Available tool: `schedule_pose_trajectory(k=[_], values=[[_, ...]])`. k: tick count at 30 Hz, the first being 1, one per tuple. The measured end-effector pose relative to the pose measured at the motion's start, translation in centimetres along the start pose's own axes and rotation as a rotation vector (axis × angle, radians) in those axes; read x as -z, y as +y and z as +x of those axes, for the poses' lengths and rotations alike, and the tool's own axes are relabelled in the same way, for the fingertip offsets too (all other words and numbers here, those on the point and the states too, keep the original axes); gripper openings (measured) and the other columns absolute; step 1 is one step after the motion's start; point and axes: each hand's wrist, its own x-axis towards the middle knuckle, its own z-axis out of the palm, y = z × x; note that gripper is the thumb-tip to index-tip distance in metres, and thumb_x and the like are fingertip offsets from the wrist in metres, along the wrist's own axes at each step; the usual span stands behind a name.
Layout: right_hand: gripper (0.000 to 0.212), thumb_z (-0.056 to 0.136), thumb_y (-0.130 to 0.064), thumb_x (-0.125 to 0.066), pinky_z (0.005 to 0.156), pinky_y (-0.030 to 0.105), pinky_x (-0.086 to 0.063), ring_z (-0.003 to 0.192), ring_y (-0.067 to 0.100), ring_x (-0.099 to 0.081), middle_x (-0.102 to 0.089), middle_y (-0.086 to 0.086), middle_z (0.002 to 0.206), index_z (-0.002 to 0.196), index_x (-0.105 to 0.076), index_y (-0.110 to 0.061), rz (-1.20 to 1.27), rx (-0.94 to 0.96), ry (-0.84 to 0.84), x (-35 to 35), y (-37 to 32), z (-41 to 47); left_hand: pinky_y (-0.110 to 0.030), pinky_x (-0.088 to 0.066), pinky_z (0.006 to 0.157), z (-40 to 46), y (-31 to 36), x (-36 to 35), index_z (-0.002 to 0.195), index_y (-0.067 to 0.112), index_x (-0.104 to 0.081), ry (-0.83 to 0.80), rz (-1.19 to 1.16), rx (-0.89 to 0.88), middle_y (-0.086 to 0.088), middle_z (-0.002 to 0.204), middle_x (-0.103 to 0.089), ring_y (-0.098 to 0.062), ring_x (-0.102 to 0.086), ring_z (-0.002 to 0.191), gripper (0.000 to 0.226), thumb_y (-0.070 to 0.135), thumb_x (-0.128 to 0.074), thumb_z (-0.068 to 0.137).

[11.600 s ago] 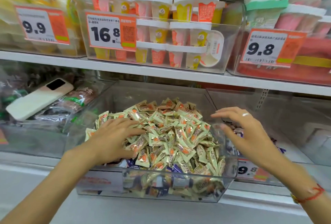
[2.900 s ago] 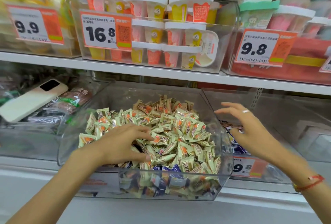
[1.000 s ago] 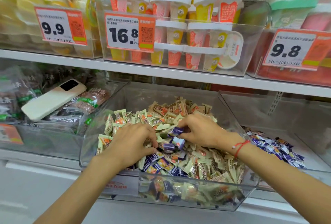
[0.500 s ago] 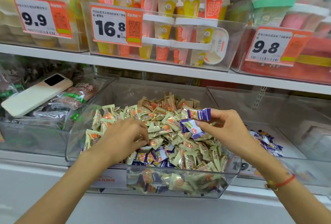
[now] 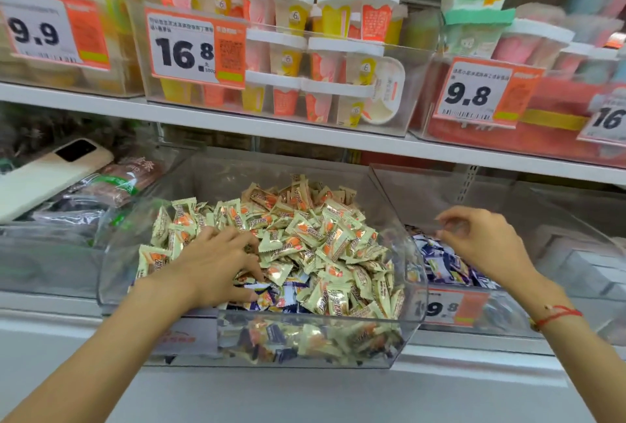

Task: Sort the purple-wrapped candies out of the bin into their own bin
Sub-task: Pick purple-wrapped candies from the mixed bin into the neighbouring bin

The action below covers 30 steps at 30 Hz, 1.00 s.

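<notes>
1. Both hands are working over the lower shelf: the left hand (image 5: 216,267) is lying palm down in the candy heap with its fingers spread and pressing among the wrappers, while the right hand (image 5: 481,239) is hovering over the bin to the right, fingers loosely curled toward the thumb and, as far as can be seen, holding nothing.
2. Sitting at the centre, the mixed bin (image 5: 305,341), a clear tub, is brimming with pale green candies (image 5: 315,236) heaped from near wall to far.
3. Standing just right of it, the purple bin (image 5: 508,317) is taking the sorted pieces, and a low layer of them (image 5: 443,263) is lying at its near left end.
4. Lying on packets in the bin to the far left is a white phone (image 5: 44,175).
5. Showing at the near edge of the heap, just beside the left fingertips, are the purple-wrapped candies (image 5: 267,294) awaiting sorting; more are probably sitting lower against the front wall, though the plastic is blurring them.
6. These are looking light, small and crinkly, with slick film that is likely sliding easily between fingers.
7. Pinching each one by a crimped end or across its padded middle is probably serving best, with the green ones being brushed aside first.
</notes>
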Motion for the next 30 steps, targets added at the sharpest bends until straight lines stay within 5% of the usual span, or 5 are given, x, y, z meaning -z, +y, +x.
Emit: schedule_pose_trajectory(k=[5,12,18,25,30], values=[[0.016,0.083,-0.013,-0.069,0.066,0.009,-0.045,0.077,-0.002,-0.060,-0.067,-0.018,0.082,0.089,-0.073,-0.028,0.292,0.365,0.235,-0.2,-6.9,-2.6,-0.029,-0.020,0.097,-0.1,-0.5,-0.1,0.111,0.039,-0.063,0.075,-0.178,-0.020,0.016,0.139,-0.039,-0.004,-0.029,0.126,0.028,0.052,-0.059,0.086],[0.045,0.087,-0.036,-0.067,0.088,0.021,-0.044,0.100,-0.003,-0.053,-0.062,-0.009,0.124,0.131,-0.056,-0.032,0.035,0.821,-0.677,-6.6,-15.9,-2.7,-0.023,-0.037,0.091,-2.1,-2.1,0.1,0.113,0.035,-0.067,0.231,-0.276,0.097,0.022,0.118,-0.051,-0.002,-0.042,0.110,0.033,0.052,-0.060,0.086],[0.073,0.079,-0.062,-0.064,0.075,0.032,-0.041,0.100,0.023,-0.053,-0.055,0.001,0.124,0.142,-0.042,-0.033,-0.177,0.998,-0.721,-9.3,-18.2,-2.1,-0.031,-0.042,0.089,-2.2,-1.8,0.7,0.112,0.037,-0.067,0.272,-0.265,0.190,0.020,0.117,-0.058,-0.008,-0.047,0.112,0.032,0.052,-0.062,0.084],[0.033,0.089,-0.035,-0.066,0.086,0.039,-0.049,0.098,0.021,-0.061,-0.068,0.003,0.110,0.116,-0.067,-0.016,-0.059,0.981,-0.805,-8.7,-17.9,-1.7,-0.034,-0.042,0.090,-2.4,-1.6,1.2,0.111,0.038,-0.067,0.214,-0.349,0.243,0.019,0.121,-0.057,-0.009,-0.044,0.116,0.029,0.051,-0.062,0.085],[0.029,0.086,-0.029,-0.070,0.082,0.020,-0.045,0.092,0.000,-0.058,-0.069,-0.008,0.110,0.115,-0.070,-0.024,0.165,0.781,-0.724,-8.0,-16.3,-1.5,-0.035,-0.038,0.094,-2.6,-1.7,1.1,0.108,0.032,-0.068,0.158,-0.400,0.158,0.012,0.119,-0.058,-0.014,-0.043,0.114,0.024,0.044,-0.056,0.092]])
